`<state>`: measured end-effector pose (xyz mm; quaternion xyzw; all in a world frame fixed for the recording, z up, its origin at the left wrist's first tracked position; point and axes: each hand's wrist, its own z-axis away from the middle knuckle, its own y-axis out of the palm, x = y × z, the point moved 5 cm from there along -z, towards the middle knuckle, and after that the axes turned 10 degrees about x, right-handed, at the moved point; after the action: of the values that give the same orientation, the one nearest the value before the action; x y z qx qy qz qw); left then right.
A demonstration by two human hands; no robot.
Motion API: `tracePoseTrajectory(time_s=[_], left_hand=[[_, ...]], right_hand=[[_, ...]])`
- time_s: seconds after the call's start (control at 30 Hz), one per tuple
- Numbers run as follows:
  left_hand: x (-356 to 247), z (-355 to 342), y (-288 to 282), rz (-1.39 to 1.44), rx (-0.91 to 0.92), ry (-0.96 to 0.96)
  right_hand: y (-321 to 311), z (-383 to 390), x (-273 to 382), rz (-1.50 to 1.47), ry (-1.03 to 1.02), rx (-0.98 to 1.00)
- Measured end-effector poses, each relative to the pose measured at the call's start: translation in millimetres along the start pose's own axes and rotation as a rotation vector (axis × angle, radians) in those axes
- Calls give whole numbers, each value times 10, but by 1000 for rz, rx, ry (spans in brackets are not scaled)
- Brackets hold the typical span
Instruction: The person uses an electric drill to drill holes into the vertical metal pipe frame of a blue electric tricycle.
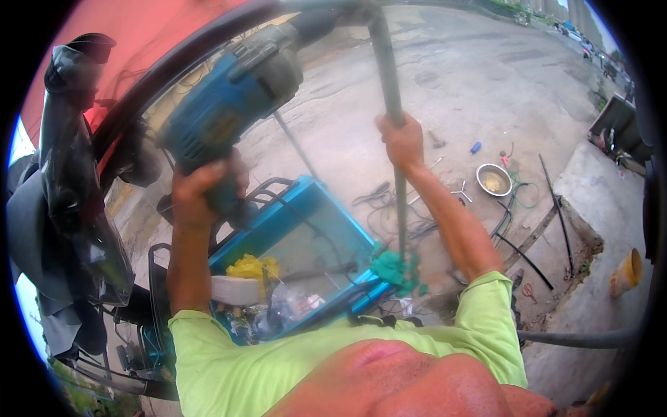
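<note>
Blue and grey, the power drill (233, 101) hung in the upper left of your view, held in your raised left hand (207, 182), whose fingers were closed around its handle. The drill tilted up and to the right, its nose near the joint where a dark curved bar (187, 52) met the top of a grey metal pole (386, 66); whether the tip touched that joint could not be told. Your right hand (404, 143) was wrapped around the pole partway down its length, the fist closed on the shaft. Below your grip, the pole ran down to a green clump (394, 270) at the corner of a blue cart bed (340, 210). Inside the bed, in front of your lime-green shirt (236, 368), lay a yellow plastic bag (250, 268), a white box (235, 290) and clear plastic wrapping (290, 304). On the concrete ground (458, 76), past your right forearm, a metal bowl (494, 182) with pale contents sat beside loose cables. Farther right lay a long black rod (556, 212), with a yellow bucket (627, 272) beyond it. Black sheeting (66, 160) hung at far left.
</note>
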<state>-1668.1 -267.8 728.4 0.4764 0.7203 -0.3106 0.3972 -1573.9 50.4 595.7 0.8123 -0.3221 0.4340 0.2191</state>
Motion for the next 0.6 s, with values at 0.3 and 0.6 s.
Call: tracePoseTrajectory(time_s=[0.3, 0.6], left_hand=[[498, -53, 116, 190, 19, 48], [717, -62, 186, 352, 24, 92]], right_hand=[[-46, 9, 130, 14, 15, 17], [-32, 29, 142, -7, 9, 16]])
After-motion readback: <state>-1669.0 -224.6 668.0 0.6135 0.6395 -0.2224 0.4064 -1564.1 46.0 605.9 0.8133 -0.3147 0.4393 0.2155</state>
